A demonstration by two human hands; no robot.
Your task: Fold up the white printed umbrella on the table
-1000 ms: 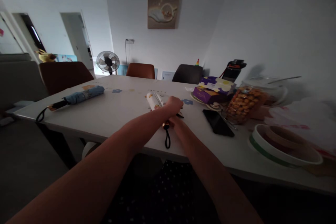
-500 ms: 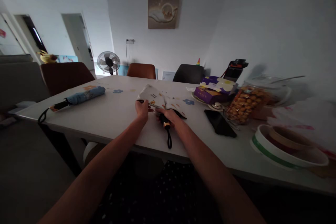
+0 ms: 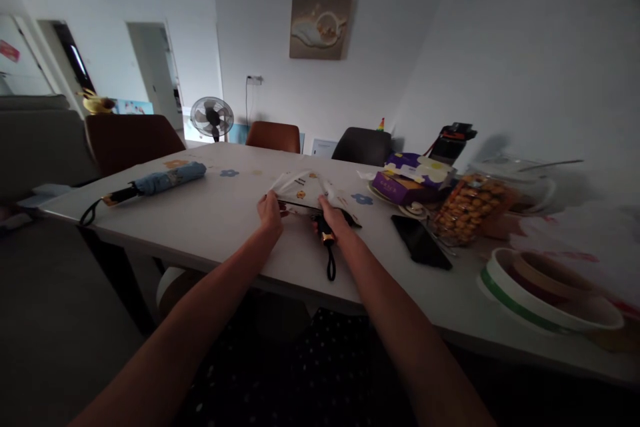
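Note:
A white folding umbrella (image 3: 303,185) with small printed figures lies loosely folded over the table, its black handle and wrist loop pointing toward me. My left hand (image 3: 271,213) pinches the near left edge of its canopy. Around the shaft end and the top of the handle, my right hand (image 3: 333,217) is closed, its thumb lying on the cloth. Dark edging of the canopy sticks out right of that hand. To the left rests a blue umbrella (image 3: 170,179), rolled up, with a black handle and a strap.
Right of my hands lies a black phone (image 3: 421,241). Beyond it are a purple box (image 3: 400,187), a jar of round brown snacks (image 3: 470,207) and a dark bottle (image 3: 450,142). A white bowl with a green band (image 3: 520,303) stands near the right edge. Chairs line the far side.
My right hand and the handle have shifted slightly right. The canopy cloth between my hands is drawn wider, and the thumb now lies over it. The view has turned a little left.

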